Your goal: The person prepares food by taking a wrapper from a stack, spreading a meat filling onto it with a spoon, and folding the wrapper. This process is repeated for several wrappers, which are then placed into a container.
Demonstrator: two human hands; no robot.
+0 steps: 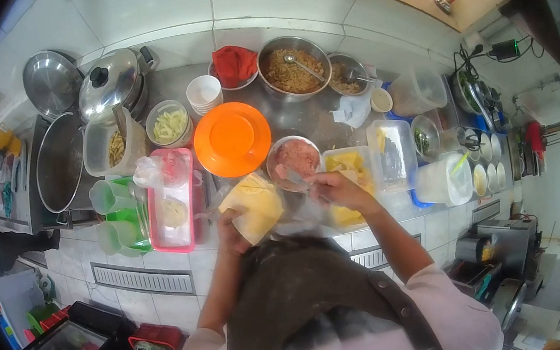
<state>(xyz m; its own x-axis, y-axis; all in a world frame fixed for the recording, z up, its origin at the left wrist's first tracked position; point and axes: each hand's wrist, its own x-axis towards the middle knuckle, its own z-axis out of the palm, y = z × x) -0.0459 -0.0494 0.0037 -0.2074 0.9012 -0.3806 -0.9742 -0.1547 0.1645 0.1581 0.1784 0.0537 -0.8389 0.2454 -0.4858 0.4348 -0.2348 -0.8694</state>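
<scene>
My left hand (232, 231) is closed around the lower left edge of a stack of yellow square dough wrappers (254, 206), held up at the counter's near edge. In my right hand (335, 188) is a small flat metal spatula (294, 176), its blade at the near rim of a metal bowl of pink minced meat (297, 157). Right of that bowl, a clear tub of yellow wrappers (348, 161) sits partly hidden under my right hand. An upturned orange plate (232, 139) lies just beyond the held stack.
A pink tray (196, 231) with a plastic bag stands to the left, beside green containers (117, 230). Farther back are a large bowl of brown crumbly filling (270, 77), white cups (204, 92) and a lidded pot (108, 84). Another person (6, 250) is at far left.
</scene>
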